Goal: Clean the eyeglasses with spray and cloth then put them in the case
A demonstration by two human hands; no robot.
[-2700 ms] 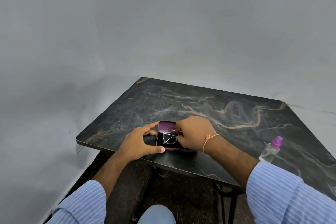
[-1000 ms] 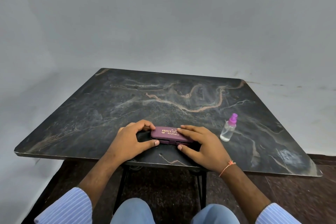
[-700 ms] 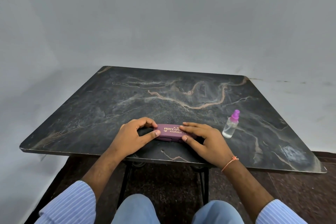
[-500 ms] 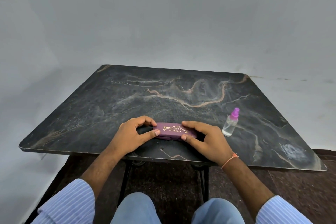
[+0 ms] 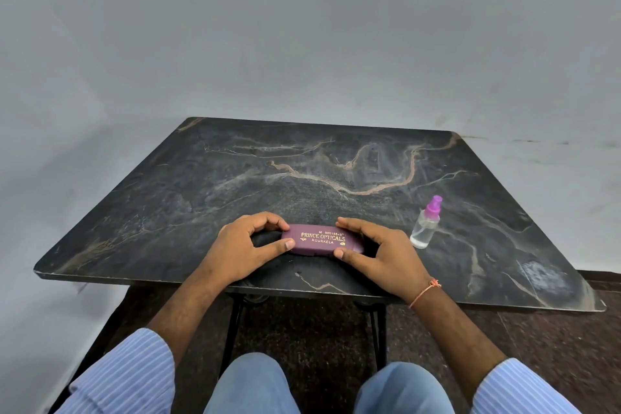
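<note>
A purple eyeglass case (image 5: 321,240) with gold lettering lies closed near the front edge of the dark marble table (image 5: 235,178). My left hand (image 5: 243,245) grips its left end between thumb and fingers. My right hand (image 5: 376,250) holds its right end, thumb at the front, fingers along the back. The eyeglasses are hidden; no glasses show outside the case. A dark cloth (image 5: 267,237) peeks out under my left hand beside the case. A small clear spray bottle (image 5: 426,227) with a purple cap stands upright to the right of my right hand, apart from it.
The table stands against a plain grey wall, its front edge just before my knees. Black metal legs show below the tabletop. The floor is dark reddish stone.
The case was open with the glasses in it 2.7 s ago; now its lid is shut. Over the last second both hands stay on its ends, the right fingers sliding off the lid top.
</note>
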